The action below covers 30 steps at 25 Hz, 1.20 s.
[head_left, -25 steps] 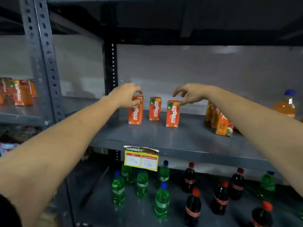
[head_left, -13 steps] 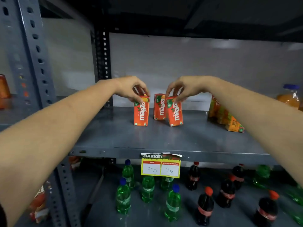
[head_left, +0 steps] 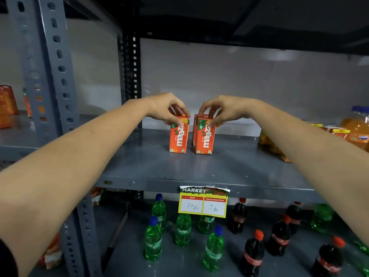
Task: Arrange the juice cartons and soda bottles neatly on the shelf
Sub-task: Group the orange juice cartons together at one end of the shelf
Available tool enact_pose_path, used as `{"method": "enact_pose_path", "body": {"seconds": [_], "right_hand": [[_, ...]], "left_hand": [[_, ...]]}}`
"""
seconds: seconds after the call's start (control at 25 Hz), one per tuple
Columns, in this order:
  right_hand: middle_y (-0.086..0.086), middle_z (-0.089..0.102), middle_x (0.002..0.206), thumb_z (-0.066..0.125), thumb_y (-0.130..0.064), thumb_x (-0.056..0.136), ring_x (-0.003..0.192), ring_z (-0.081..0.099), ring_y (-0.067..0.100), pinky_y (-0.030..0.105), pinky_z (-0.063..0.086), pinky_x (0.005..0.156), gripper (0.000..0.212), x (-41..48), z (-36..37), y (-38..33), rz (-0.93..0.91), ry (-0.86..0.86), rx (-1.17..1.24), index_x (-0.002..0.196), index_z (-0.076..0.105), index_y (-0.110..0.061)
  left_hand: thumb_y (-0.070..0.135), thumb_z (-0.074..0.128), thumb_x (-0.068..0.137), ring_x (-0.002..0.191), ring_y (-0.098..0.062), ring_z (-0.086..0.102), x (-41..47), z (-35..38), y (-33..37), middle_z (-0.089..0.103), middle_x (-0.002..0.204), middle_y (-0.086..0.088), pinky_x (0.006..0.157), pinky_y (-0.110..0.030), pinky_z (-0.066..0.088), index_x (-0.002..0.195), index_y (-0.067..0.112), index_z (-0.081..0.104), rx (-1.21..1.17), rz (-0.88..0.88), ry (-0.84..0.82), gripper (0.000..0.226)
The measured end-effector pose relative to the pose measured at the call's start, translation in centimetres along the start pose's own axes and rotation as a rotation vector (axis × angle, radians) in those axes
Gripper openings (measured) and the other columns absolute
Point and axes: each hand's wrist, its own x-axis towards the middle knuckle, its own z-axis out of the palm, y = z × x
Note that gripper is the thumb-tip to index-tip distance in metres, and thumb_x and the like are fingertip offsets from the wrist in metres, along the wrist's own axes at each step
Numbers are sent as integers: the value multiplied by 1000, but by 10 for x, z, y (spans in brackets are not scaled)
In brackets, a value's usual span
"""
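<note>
Two orange Maaza juice cartons stand upright side by side on the grey metal shelf (head_left: 229,168). My left hand (head_left: 167,108) pinches the top of the left carton (head_left: 179,136). My right hand (head_left: 221,109) pinches the top of the right carton (head_left: 205,138), and a third carton (head_left: 194,126) stands partly hidden right behind it. More cartons (head_left: 337,131) lie and lean at the shelf's right end, behind my right forearm. On the lower shelf stand several green Sprite bottles (head_left: 153,241) and several dark cola bottles (head_left: 253,254).
A price tag (head_left: 203,202) hangs from the shelf's front edge. An orange Fanta bottle (head_left: 357,126) stands at the far right. A perforated grey upright (head_left: 52,76) rises on the left, with more orange cartons (head_left: 7,104) on the neighbouring shelf beyond it.
Both hands closed onto the carton tops and drew the two front cartons forward and closer together; the middle carton now sits behind the right one. The camera has moved closer.
</note>
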Motion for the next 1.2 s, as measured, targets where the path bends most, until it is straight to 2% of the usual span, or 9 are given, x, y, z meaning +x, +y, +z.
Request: {"method": "enact_pose_path", "body": {"seconds": [0.2,0.32,0.4,0.48,0.6,0.68,0.76,0.96,1.2], "right_hand": [[4,61,110,74,-20,79,93,65,15,31,59,71,47,-11,3,-2,24,24,103,121,54,-26],[6,64,103,80,-21,72,88,66,17,39,60,75,54,-20,32,17,120,188,462,118,53,-17],[9,65,108,81,-16,71,95,67,22,42,58,82,53,-21,65,29,156,236,717,116,55,-11],[10,67,111,79,-13,72,103,66,25,41,56,87,49,-18,90,33,156,244,883,116,57,-9],[3,69,103,76,-12,75,99,66,19,28,56,79,40,-16,98,31,151,262,943,111,59,-14],[2,69,103,76,-14,75,98,66,18,26,56,77,43,-15,100,33,167,278,954,115,59,-13],[4,69,106,76,-15,75,99,67,18,29,56,79,46,-15,101,34,167,294,944,117,59,-12],[1,69,104,76,-11,75,97,67,15,26,56,76,43,-17,101,30,139,334,999,115,58,-16],[2,70,102,73,-3,76,95,68,15,25,58,77,41,-19,100,30,97,326,1102,113,61,-16]], "left_hand": [[21,78,75,101,-19,64,-7,16,-7,66,112,-5,79,-42,60,118,21,64,-114,-43,172,45],[29,86,64,97,-19,65,-18,50,-28,68,111,-4,90,-38,53,114,17,62,-283,-155,399,57],[31,88,60,99,-16,67,-25,76,-41,70,110,-1,93,-36,52,112,16,64,-428,-243,393,59],[27,86,64,99,-13,66,-27,90,-44,71,108,0,84,-30,55,111,14,65,-524,-287,368,53],[19,82,70,88,-8,65,-27,88,-35,70,100,-1,56,-16,53,112,10,65,-645,-294,388,46],[19,82,70,85,-8,67,-26,90,-35,70,96,-1,53,-15,52,110,9,65,-669,-293,396,45],[21,83,68,84,-9,67,-26,90,-35,71,94,0,56,-17,53,108,10,67,-660,-291,406,44],[17,83,67,99,-15,66,-21,87,-37,71,108,-7,87,-31,54,113,8,64,-743,-230,482,50],[9,80,70,104,-21,66,-21,89,-37,69,108,-8,83,-37,58,114,9,60,-840,-194,461,48]]}}
